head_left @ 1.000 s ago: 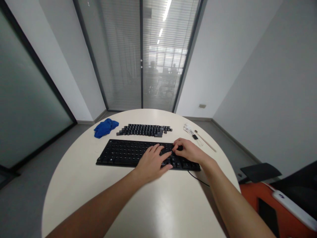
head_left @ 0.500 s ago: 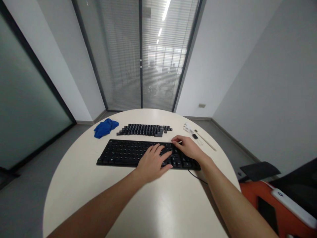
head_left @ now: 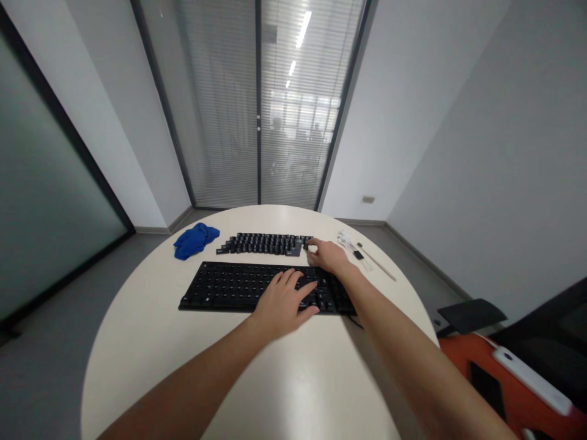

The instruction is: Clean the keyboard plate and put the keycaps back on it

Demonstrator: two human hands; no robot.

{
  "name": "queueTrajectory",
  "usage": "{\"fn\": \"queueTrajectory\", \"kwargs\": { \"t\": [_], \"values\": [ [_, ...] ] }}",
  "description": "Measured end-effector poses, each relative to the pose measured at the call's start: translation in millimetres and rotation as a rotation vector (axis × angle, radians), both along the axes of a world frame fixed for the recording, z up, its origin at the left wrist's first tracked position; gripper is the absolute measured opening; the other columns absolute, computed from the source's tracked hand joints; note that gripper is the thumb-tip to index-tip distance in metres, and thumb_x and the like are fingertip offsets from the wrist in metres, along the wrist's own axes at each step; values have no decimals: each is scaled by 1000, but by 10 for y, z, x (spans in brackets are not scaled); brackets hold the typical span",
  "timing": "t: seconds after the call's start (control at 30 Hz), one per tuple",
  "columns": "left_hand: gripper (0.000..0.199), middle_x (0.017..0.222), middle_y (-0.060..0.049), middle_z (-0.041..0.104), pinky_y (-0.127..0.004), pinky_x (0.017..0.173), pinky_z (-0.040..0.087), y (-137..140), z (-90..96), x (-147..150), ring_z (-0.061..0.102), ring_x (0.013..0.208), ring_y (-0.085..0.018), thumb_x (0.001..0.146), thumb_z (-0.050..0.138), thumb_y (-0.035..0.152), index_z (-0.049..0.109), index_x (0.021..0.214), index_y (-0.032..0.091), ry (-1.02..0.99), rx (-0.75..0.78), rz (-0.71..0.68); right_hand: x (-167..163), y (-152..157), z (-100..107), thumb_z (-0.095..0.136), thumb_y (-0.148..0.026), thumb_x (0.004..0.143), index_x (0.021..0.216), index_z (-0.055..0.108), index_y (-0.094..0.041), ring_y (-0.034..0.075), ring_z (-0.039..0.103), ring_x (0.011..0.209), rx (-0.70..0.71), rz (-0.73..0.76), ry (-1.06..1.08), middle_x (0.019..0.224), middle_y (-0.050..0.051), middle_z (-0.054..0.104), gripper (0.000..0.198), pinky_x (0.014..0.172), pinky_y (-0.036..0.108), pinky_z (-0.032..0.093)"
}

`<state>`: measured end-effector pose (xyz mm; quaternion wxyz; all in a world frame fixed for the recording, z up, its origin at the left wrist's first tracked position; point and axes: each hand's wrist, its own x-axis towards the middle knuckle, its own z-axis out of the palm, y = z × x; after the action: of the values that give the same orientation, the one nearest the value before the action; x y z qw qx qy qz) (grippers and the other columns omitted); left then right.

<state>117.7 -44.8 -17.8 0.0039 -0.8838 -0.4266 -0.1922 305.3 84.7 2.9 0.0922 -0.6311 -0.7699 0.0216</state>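
A black keyboard lies on the round table, much of its left part bare of caps. My left hand rests on it, palm down with fingers spread, holding nothing. Beyond the keyboard, loose black keycaps stand in rows. At the right end of these rows is my right hand, thumb and forefinger pinched on a small keycap there. The right forearm covers the keyboard's right end.
A crumpled blue cloth lies at the far left of the round white table. On the right are a thin brush and a small wire tool. An orange chair seat holding a white power strip stands beside the table.
My right hand has moved forward and left, from the keyboard's upper right to the end of the keycap rows. My left hand stays spread on the keyboard. The view has shifted slightly.
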Motion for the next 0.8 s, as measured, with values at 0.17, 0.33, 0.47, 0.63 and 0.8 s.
{"fn": "queueTrajectory", "kwargs": {
  "t": [0.17,0.33,0.47,0.63,0.8],
  "values": [
    [52,141,-13,53,-53,112,36,1,-20,-1,44,133,-33,96,52,54,54,140,27,-7,8,0,-96,19,-13,57,-35,94,134,62,-27,31,70,100,7,-24,-81,111,15,74,41,84,38,52],
    [51,140,-12,53,-53,111,36,7,-41,8,45,133,-33,95,54,54,55,140,28,-14,21,1,-143,-14,-5,55,-34,95,127,66,-26,32,71,100,2,-56,-114,109,16,74,35,82,39,53],
    [50,141,-12,53,-53,111,37,9,-41,9,45,133,-33,95,54,53,55,139,28,-3,34,6,-115,-85,53,57,-29,93,119,70,-25,30,70,101,-12,-67,-110,110,15,74,30,83,37,52],
    [49,141,-12,54,-52,112,36,-7,-31,17,45,134,-32,98,49,53,54,140,27,14,38,10,32,-220,162,65,-29,88,106,76,-24,28,71,99,-78,-14,-64,105,13,76,22,82,33,51],
    [53,144,-14,53,-50,114,34,-10,-40,38,44,137,-33,100,46,50,51,142,19,24,25,28,216,-424,219,59,-35,95,107,75,-26,21,71,95,-63,107,91,101,5,78,22,80,27,50]
  ]
}}
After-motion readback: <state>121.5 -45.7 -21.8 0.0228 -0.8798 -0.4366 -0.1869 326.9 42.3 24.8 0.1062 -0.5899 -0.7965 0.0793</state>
